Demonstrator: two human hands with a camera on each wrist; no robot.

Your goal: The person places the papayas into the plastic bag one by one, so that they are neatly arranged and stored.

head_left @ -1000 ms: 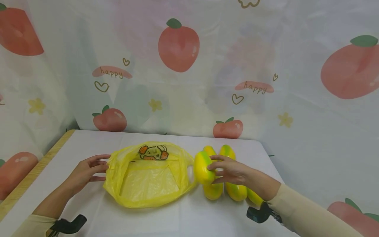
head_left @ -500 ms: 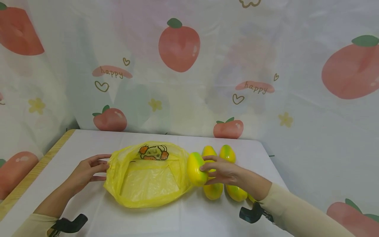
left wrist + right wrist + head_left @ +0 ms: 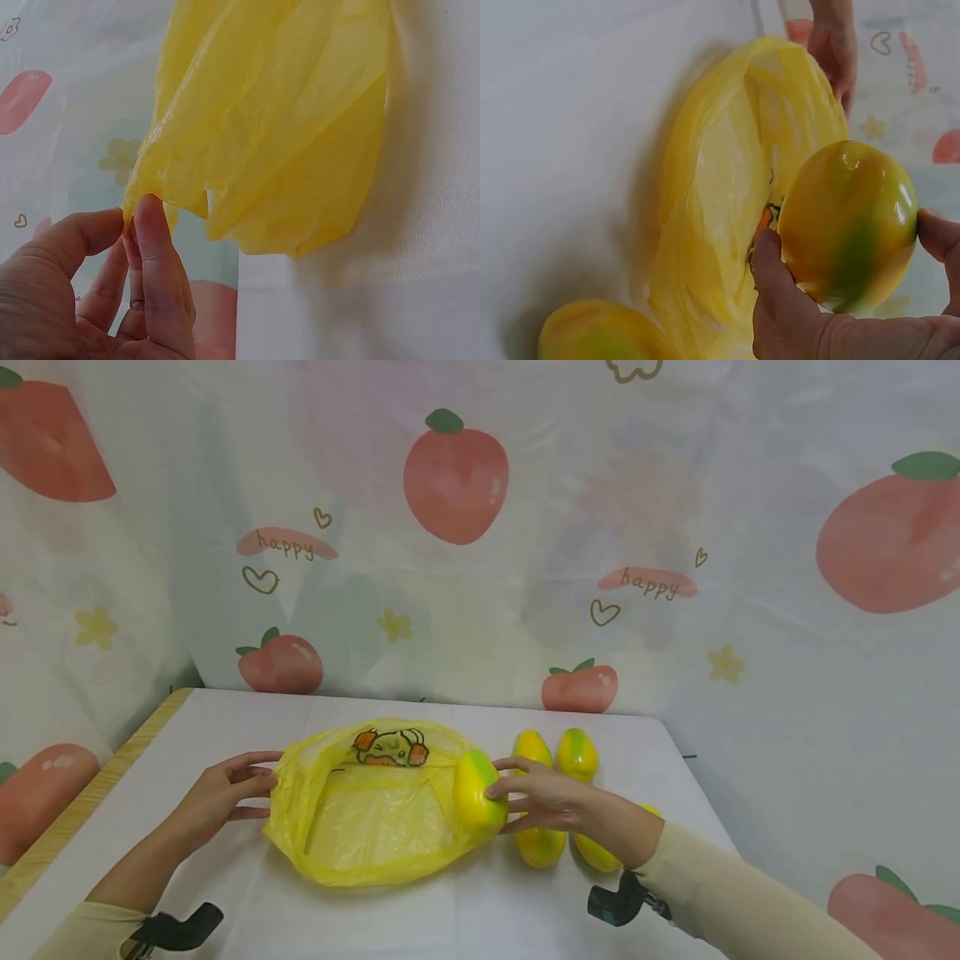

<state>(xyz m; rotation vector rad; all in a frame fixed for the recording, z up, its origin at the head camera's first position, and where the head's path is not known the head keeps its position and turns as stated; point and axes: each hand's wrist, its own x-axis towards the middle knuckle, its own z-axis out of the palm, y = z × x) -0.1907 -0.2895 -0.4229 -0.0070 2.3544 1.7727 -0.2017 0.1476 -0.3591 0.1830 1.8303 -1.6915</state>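
Over white cloth (image 3: 337,927), left hand (image 3: 213,793) pinches a bag (image 3: 375,822) and right hand (image 3: 546,795) a mango (image 3: 474,792).

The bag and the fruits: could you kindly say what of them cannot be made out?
Head: right end of the yellow bag, behind the held fruit.
Head: most of the rightmost fruit, behind the right forearm.
Left wrist: rest of the yellow bag, past the top edge.
Right wrist: rest of the lower fruit, past the bottom edge.

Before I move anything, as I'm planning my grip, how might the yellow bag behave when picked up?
The yellow bag will likely flop and fold, judging by its creases. It's probably light, looking thin and filmy. It may sag if the left hand, pinching its edge, lets go.
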